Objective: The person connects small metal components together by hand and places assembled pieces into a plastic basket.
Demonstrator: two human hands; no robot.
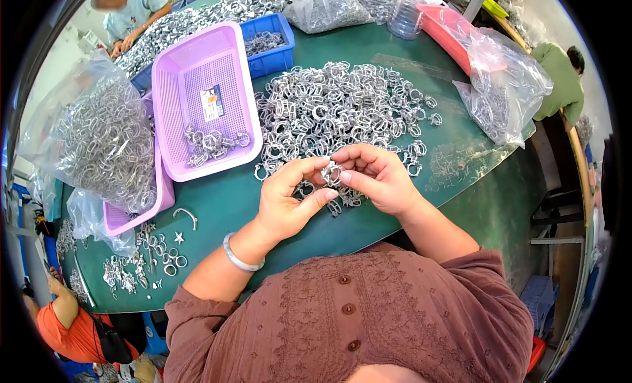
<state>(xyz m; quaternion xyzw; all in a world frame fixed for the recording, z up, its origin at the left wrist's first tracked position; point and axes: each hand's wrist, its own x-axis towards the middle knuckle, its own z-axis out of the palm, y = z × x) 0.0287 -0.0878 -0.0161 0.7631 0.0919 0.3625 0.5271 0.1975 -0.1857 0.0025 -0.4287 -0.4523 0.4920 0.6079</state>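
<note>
Head view: left hand, right hand pinched 1 silvery ring casting; likely inspection step; next move wanted steady turning.

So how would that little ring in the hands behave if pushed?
The ring looks metallic and grey, so it's probably stiff. It's small enough for the fingers to pinch, so likely light. Its uneven outline suggests it might snag on the pile rather than roll smoothly.

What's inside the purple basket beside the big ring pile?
Purple basket: silvery metal pieces, some ring-shaped, heaped at the near end; a small label on the perforated base. Can't see the base directly under the heap and label, or the heap's lowest pieces.
</note>
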